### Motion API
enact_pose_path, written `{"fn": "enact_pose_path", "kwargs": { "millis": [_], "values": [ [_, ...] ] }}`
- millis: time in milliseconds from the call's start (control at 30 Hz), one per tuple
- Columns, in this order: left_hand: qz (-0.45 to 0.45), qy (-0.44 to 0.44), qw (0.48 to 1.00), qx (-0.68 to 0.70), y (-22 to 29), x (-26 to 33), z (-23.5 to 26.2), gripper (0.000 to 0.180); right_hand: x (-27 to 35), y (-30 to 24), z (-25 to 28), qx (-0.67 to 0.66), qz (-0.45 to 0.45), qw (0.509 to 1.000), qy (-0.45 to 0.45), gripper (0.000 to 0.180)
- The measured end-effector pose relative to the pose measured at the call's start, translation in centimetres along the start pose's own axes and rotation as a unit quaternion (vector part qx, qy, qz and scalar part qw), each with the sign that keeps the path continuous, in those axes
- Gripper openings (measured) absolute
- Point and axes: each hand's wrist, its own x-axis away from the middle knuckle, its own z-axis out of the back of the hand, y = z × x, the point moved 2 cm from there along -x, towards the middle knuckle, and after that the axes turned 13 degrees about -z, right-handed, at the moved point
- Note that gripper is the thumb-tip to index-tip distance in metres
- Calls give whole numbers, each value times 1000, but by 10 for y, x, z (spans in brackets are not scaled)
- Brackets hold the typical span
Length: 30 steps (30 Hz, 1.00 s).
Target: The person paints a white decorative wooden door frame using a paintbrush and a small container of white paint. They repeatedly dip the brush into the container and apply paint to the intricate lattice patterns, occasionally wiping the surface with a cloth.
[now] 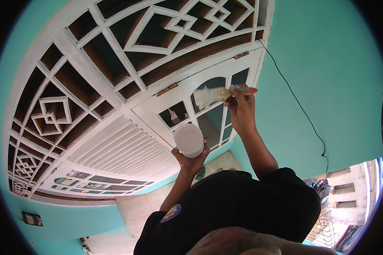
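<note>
Paintbrush bristles (207, 97) blurred, left hand (190, 162) partly hidden behind white container (189, 139), lattice (89, 69) cut off above

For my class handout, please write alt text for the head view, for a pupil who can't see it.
A person's right hand holds a white-bristled brush and their left hand a white container, before white latticework and a slatted panel beside a turquoise wall. The person wears a black shirt.

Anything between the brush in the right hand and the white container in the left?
Nothing visible. The right hand holds the brush above the container in this view; the left hand grips that from below. Only the paned white door shows behind the gap.
</note>
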Motion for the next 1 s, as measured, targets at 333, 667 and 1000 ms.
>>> {"fn": "enact_pose_path", "kwargs": {
  "millis": [333,667,1000],
  "values": [
    [-110,42,993,8,32,24,-4,66,-119,-119,-133,-21,567,823,35,14],
    [-154,-7,988,16,48,31,8,67,-104,-55,-184,199,658,715,-127,13],
    [-195,-10,980,39,61,31,18,71,-125,-86,-142,331,649,685,16,27]
  ]
}}
